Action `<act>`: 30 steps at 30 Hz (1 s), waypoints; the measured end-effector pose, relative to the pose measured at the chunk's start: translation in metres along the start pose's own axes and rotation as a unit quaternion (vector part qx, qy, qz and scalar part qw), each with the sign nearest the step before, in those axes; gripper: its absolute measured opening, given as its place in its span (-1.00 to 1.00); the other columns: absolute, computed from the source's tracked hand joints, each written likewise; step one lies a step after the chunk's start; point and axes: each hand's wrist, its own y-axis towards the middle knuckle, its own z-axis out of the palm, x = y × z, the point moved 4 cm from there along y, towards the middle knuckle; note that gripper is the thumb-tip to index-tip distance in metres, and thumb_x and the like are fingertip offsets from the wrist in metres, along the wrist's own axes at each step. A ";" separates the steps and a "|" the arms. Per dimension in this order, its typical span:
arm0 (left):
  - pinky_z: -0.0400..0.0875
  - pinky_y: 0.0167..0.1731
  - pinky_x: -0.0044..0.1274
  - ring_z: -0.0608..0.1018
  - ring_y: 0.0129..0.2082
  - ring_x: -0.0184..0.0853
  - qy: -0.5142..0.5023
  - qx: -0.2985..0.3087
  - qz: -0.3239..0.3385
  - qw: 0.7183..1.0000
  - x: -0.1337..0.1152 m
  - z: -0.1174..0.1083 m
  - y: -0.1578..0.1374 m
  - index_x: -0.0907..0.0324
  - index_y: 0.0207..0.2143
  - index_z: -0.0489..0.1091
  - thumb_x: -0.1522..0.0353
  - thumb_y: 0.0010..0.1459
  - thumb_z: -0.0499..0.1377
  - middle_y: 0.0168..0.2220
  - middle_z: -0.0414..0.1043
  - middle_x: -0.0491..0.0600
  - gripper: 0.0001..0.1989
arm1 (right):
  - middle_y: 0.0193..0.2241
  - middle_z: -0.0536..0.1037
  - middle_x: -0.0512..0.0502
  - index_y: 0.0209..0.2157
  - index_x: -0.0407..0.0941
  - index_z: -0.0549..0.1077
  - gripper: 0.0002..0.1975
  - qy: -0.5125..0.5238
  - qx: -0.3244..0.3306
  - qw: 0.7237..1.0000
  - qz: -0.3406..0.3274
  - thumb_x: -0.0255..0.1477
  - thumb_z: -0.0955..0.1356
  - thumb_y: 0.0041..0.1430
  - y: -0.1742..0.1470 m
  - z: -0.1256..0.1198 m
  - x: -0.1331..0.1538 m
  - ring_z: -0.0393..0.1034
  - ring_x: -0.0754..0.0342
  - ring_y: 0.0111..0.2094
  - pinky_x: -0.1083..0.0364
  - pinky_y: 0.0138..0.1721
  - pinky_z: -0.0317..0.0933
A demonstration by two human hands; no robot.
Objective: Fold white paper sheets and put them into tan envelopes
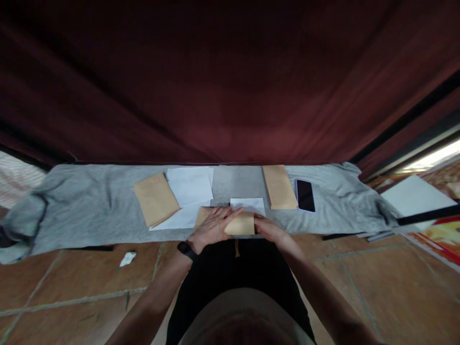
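Observation:
A brown paper envelope (241, 224) lies crosswise at the near edge of the cloth-covered surface, close to my body. My left hand (214, 225), with a dark band at its wrist, rests flat over the envelope's left part, fingers stretched out. At the envelope's right end, my right hand (266, 227) holds the edge; its fingertips are partly hidden. Just beyond the envelope lies a white sheet of paper (248, 204), its near part covered.
Brown envelopes (156, 199) and white sheets (189, 186) lie to the left. More brown envelopes (279, 187) and a phone (305, 196) lie to the right. Grey cloth (89, 206) covers the narrow surface; a dark red curtain (230, 96) hangs behind it.

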 end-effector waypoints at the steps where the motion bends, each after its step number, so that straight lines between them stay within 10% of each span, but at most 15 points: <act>1: 0.11 0.17 -0.28 0.33 0.19 -0.04 -0.001 -0.001 0.000 1.000 0.000 -0.001 -0.001 -0.06 0.43 -0.24 0.19 0.09 0.31 0.25 0.25 0.08 0.02 | -0.28 0.64 -0.12 -0.18 -0.07 0.57 -0.62 0.028 0.020 0.999 0.008 -0.08 0.34 0.16 0.000 0.001 -0.002 0.53 -0.05 -0.17 0.02 -0.21 0.38; 11: 0.17 0.15 -0.29 0.38 0.10 -0.08 0.001 -0.030 -0.014 0.999 0.000 -0.013 -0.010 -0.04 0.44 -0.25 0.22 0.11 0.32 0.14 0.32 0.06 0.02 | -0.25 0.64 -0.05 -0.21 -0.05 0.55 -0.69 0.051 0.019 0.998 0.010 -0.19 0.37 0.06 -0.007 -0.007 0.002 0.49 0.00 -0.23 0.05 -0.15 0.34; 15: 0.10 0.22 -0.22 0.37 0.13 -0.05 0.024 -0.059 -0.037 0.997 0.008 -0.022 -0.021 0.01 0.44 -0.25 0.20 0.12 0.29 0.14 0.32 0.09 0.00 | -0.23 0.60 -0.08 -0.18 -0.04 0.51 -0.70 0.002 -0.080 0.997 -0.021 -0.18 0.32 0.14 -0.004 -0.033 -0.003 0.50 -0.01 -0.24 0.02 -0.18 0.37; 22: 0.05 0.27 -0.14 0.35 0.19 -0.02 0.063 -0.102 -0.077 0.990 0.029 -0.025 -0.039 0.05 0.44 -0.22 0.21 0.14 0.26 0.14 0.32 0.15 -0.05 | -0.06 0.50 -0.37 0.01 -0.20 0.39 -0.61 -0.407 -0.253 0.878 -0.006 -0.23 0.34 0.27 -0.004 -0.046 -0.005 0.46 -0.14 -0.08 -0.03 -0.05 0.29; 30: 0.04 0.28 -0.10 0.32 0.21 -0.01 0.072 -0.093 -0.103 0.988 0.046 -0.006 -0.048 0.07 0.44 -0.23 0.21 0.12 0.28 0.17 0.30 0.15 -0.01 | -0.05 0.49 -0.47 0.01 -0.30 0.33 -0.47 -0.500 -0.272 0.819 0.071 -0.24 0.45 0.16 0.007 -0.029 0.002 0.45 -0.22 -0.01 0.00 -0.05 0.26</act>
